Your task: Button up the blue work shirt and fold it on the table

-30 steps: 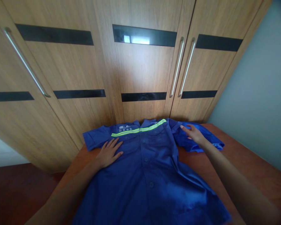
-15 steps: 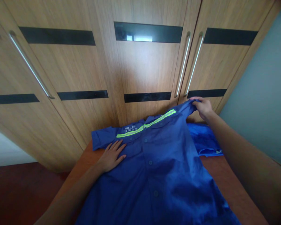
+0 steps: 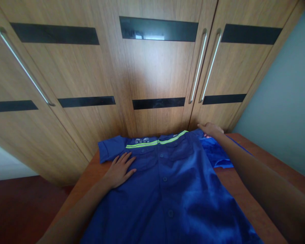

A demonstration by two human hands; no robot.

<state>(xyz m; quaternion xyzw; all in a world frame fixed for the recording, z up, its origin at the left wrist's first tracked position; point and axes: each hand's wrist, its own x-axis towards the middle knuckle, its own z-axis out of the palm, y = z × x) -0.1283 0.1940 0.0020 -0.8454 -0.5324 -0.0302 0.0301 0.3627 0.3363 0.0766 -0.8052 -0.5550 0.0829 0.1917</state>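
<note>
A dark blue short-sleeved work shirt (image 3: pixel 147 193) lies front up, with buttons down the middle and a yellow-green and grey reflective stripe across the chest. White print shows above the stripe. My left hand (image 3: pixel 120 170) rests flat on the chest at the left, its fingers spread, holding nothing. At the far right shoulder, my right hand (image 3: pixel 211 130) is closed at the end of the sleeve; its fingertips are partly hidden. Just beneath and beside that hand lies a brighter blue folded cloth (image 3: pixel 216 154), partly covered by the hand and forearm.
The shirt lies on a reddish-brown tabletop (image 3: pixel 240 189). Right behind it stands a wooden wardrobe (image 3: pixel 157 74) with black strips and long metal handles (image 3: pixel 199 67). A grey-blue wall (image 3: pixel 282 112) is at the right, and dark red floor (image 3: pixel 22 206) at the lower left.
My right hand has come down and slightly left with the sleeve, so the raised right shoulder now lies lower and the stripe runs flatter. My left hand has stayed in place.
</note>
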